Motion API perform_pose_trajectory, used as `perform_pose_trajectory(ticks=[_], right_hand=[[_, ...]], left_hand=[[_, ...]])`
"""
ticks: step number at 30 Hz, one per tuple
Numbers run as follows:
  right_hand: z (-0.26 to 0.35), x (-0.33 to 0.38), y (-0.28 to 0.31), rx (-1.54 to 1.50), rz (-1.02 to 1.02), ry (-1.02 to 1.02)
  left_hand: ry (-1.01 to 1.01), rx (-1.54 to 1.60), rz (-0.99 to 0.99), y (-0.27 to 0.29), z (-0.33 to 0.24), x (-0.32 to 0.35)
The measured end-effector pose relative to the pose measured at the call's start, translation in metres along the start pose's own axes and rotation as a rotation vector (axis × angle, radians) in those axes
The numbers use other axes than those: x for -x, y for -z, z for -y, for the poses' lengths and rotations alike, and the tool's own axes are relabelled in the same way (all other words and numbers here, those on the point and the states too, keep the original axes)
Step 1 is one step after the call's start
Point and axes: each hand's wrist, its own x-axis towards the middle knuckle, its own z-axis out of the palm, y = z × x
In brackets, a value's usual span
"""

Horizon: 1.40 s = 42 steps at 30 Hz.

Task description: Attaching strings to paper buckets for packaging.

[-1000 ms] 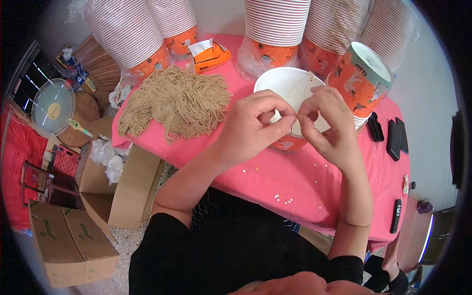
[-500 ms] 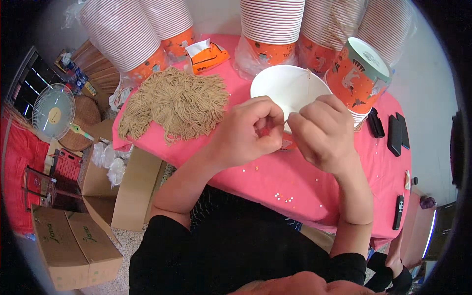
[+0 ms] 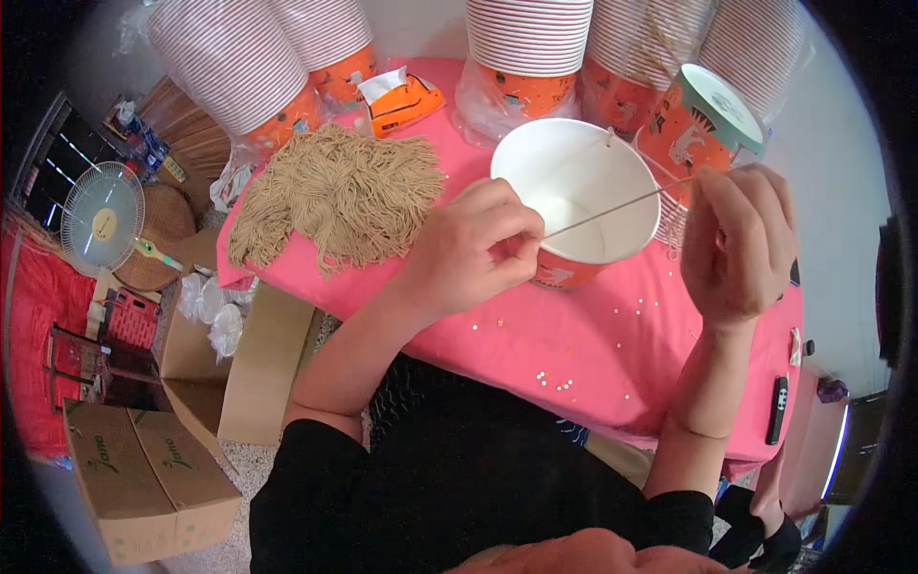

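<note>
A thin tan cord (image 3: 620, 207) is stretched taut between my two hands, slanting up to the right across the near rim of an open paper bucket. My left hand (image 3: 486, 241) pinches its lower end between thumb and fingers. At the upper end my right hand (image 3: 741, 239) is closed on the cord, to the right of the bucket. That paper bucket (image 3: 574, 177) is white inside and orange outside, and a bit of cord hangs at its far right rim. Left of it lies a heap of tan cords (image 3: 339, 196). Behind my right hand stands an orange printed bucket (image 3: 693, 134) with a green-edged end.
Tall stacks of nested buckets (image 3: 531, 38) line the table's far side. An orange tissue pack (image 3: 400, 100) lies before them. Small white dots (image 3: 555, 381) are scattered on the pink tablecloth (image 3: 459, 349). Cardboard boxes (image 3: 153, 469) and a fan (image 3: 103, 222) stand at left; a black object (image 3: 776, 411) lies at right.
My right hand has moved right and slightly up, away from my left, drawing the cord out straight between them. My left hand has shifted slightly left.
</note>
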Motion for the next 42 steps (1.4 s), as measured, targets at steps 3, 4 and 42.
perform_pose_trajectory(ticks=[3, 4, 42], right_hand=[[-0.002, 0.001, 0.003, -0.031, 0.054, -0.062], [-0.002, 0.001, 0.004, -0.052, 0.093, -0.126], [-0.114, -0.023, 0.076, -0.319, 0.259, -0.834]], left_hand=[[0.023, -0.065, 0.072, 0.004, -0.005, -0.003], [0.025, -0.064, 0.071, 0.005, -0.004, -0.002], [0.596, 0.921, -0.059, -0.024, 0.077, 0.017]])
